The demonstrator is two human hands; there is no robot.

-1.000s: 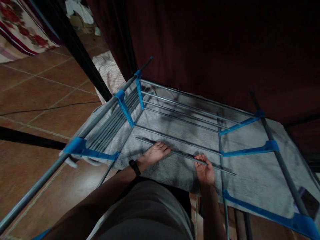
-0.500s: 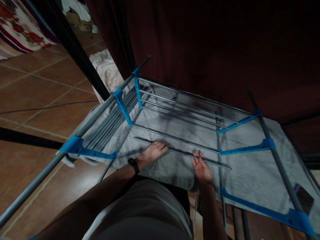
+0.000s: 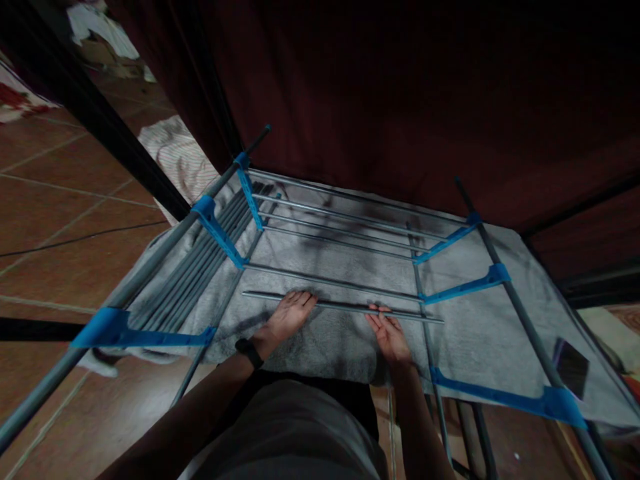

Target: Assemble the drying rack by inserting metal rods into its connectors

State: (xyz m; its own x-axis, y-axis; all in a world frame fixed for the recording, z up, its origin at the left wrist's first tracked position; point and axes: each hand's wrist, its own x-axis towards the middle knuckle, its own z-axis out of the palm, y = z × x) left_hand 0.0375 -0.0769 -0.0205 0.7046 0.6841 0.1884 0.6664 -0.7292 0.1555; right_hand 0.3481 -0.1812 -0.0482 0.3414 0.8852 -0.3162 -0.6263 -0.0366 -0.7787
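A thin grey metal rod [image 3: 343, 307] lies crosswise in front of me, just above the grey blanket. My left hand [image 3: 287, 317], palm down with a black band at the wrist, is closed around its left part. Near the right end, my right hand [image 3: 391, 339] holds the rod palm up, with its fingers curled around it. Beyond the rod is a rack frame with blue plastic brackets, among them a left bracket [image 3: 220, 233] and a right bracket [image 3: 461, 283]. A crossbar [image 3: 330, 277] joins these two, parallel to the held rod.
Several loose rods [image 3: 200, 267] lie bundled at the left on the blanket [image 3: 320, 353]. A long side pole [image 3: 145, 270] runs along the left. A phone [image 3: 571, 367] rests at the right. Behind the rack hangs a dark red curtain [image 3: 360, 100]. Tiled floor [image 3: 65, 213] is at the left.
The view has turned a little to the right, so the rack appears shifted left. Both hands keep hold of the rod, which looks more level and slightly closer to the fitted crossbar.
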